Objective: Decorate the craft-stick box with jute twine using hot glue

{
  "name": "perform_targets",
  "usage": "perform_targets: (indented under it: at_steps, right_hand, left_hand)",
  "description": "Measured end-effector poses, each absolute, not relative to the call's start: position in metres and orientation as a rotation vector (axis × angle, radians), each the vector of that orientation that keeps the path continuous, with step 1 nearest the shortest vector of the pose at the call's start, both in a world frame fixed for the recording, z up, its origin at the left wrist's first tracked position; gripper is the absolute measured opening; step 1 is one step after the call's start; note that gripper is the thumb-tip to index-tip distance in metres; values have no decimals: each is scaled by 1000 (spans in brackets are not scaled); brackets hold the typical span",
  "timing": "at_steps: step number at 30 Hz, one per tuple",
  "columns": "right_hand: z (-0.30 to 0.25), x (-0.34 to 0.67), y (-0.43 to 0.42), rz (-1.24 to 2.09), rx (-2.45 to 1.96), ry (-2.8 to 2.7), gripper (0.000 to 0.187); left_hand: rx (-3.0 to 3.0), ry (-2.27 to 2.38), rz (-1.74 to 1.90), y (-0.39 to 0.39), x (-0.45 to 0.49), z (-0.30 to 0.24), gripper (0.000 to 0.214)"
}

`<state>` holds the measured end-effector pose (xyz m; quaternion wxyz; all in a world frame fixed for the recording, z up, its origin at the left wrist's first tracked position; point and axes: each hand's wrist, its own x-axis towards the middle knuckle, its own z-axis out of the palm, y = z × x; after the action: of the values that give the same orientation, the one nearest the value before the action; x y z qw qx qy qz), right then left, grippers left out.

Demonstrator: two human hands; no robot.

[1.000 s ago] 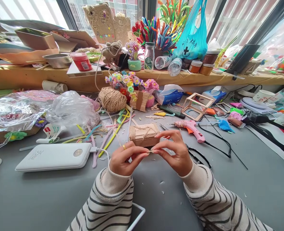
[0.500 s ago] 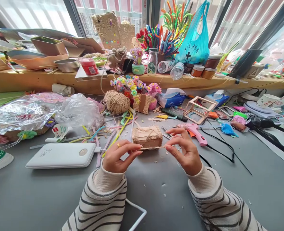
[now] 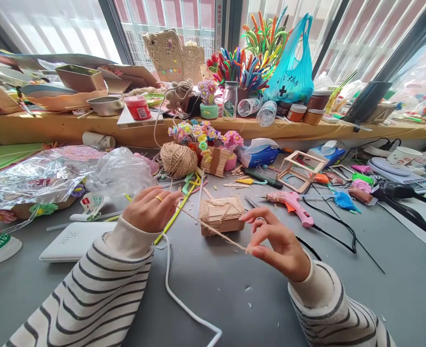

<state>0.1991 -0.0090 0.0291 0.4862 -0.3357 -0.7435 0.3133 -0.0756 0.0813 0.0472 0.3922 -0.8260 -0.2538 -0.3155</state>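
Observation:
A length of jute twine [image 3: 216, 232] runs slantwise between my two hands, higher at the left end. My left hand [image 3: 151, 208] grips one end with curled fingers, above the white power bank [image 3: 68, 241]. With thumb and index finger, my right hand [image 3: 276, 241] pinches the other end, lower and nearer to me. Just behind the twine rests a small wooden box [image 3: 222, 217] wrapped with twine at its left end and across its top. A ball of jute twine [image 3: 179, 160] lies farther back, beyond the left hand.
To the right lies a pink glue gun [image 3: 292, 207] with a black cord. A stick frame [image 3: 299, 171], tissue pack [image 3: 258, 152] and yellow-handled tool [image 3: 247, 181] sit behind. Plastic wrap [image 3: 119, 173] covers the left side. A white cable [image 3: 169, 274] crosses the front.
My left hand has moved left and up, away from the box, so a longer stretch of twine shows. My right hand has dropped slightly. The view has tilted up a little.

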Motion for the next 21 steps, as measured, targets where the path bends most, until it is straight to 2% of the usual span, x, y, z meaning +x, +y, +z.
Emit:
perform_targets:
  at_steps: [8, 11, 16, 21]
  right_hand:
    - [34, 170, -19, 1002, -522, -2012, 9]
    - [27, 168, -18, 1089, -549, -1974, 11]
    - [25, 169, -15, 1224, -484, -1980, 12]
    - [25, 162, -23, 1433, -384, -1962, 12]
  left_hand:
    - [-2258, -904, -460, 130, -95, 19, 21]
    - [-2278, -956, -459, 151, -94, 10, 23]
    - [-2304, -1049, -508, 167, -86, 14, 48]
    - [-2390, -1147, -550, 178, -78, 19, 48]
